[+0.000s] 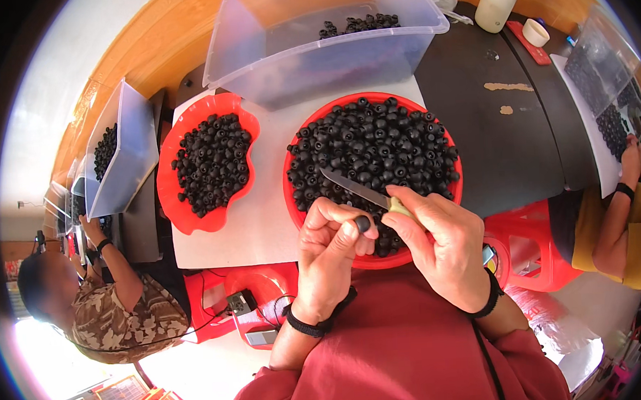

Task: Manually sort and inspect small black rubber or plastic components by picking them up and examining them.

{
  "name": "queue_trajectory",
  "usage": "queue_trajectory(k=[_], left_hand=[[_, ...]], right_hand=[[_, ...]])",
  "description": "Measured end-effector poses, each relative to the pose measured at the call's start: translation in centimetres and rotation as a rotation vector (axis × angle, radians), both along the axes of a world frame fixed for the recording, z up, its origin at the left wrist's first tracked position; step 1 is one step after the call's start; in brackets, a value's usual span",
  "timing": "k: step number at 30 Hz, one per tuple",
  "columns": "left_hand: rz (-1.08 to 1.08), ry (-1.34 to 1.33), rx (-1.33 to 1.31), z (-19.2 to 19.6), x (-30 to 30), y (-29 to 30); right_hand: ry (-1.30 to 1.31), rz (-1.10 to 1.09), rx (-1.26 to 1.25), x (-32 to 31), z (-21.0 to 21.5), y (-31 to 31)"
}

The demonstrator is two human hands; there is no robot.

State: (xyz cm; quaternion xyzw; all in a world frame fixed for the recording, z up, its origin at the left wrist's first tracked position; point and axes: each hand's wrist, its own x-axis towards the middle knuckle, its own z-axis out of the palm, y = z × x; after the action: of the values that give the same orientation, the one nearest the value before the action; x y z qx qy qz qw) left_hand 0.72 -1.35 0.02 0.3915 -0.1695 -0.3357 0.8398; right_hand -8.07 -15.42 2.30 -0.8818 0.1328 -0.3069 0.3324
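Note:
Pinched between the thumb and fingers of my left hand (325, 254) is a small black bead-like piece (363, 223). My right hand (442, 248) grips a knife (356, 189) by its yellowish handle, the blade pointing up and to the left. The blade and the held piece are apart. Both hands are over the near part of a round red basin (288, 176) heaped with black round pieces (375, 143), several showing a hole. To the left, a wavy-edged red tray (168, 175) holds more of the same pieces (213, 162).
A clear plastic bin (321, 66) with some black pieces stands behind the basin. Another bin (126, 159) stands at left beside a seated person (123, 297). At right are a white bottle (497, 2), a cup (535, 33) and another person's arm (615, 221). Red stools (537, 250) stand below.

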Motion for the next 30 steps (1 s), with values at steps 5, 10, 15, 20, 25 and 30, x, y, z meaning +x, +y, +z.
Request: queue_trajectory(k=[5,10,15,20,25,30], left_hand=[[-0.015,0.089,-0.026,-0.5,0.5,0.5],[-0.017,0.097,-0.056,-0.2,0.7,0.3],[0.005,0.096,-0.014,0.0,0.5,0.2],[-0.043,0.09,-0.034,-0.3,0.4,0.8],[-0.006,0.116,-0.043,-0.5,0.4,0.9],[0.004,0.077,-0.022,-0.5,0.3,0.9]], right_hand=[[0.048,0.074,0.081,-1.8,0.7,-0.1],[0.058,0.102,0.053,-2.8,1.0,0.3],[0.081,0.093,-0.017,-3.0,0.9,0.3],[0.078,0.061,-0.002,-2.6,0.5,-0.1],[0.074,0.091,0.064,-3.3,1.1,0.1],[0.079,0.116,0.057,-3.6,1.1,0.5]])
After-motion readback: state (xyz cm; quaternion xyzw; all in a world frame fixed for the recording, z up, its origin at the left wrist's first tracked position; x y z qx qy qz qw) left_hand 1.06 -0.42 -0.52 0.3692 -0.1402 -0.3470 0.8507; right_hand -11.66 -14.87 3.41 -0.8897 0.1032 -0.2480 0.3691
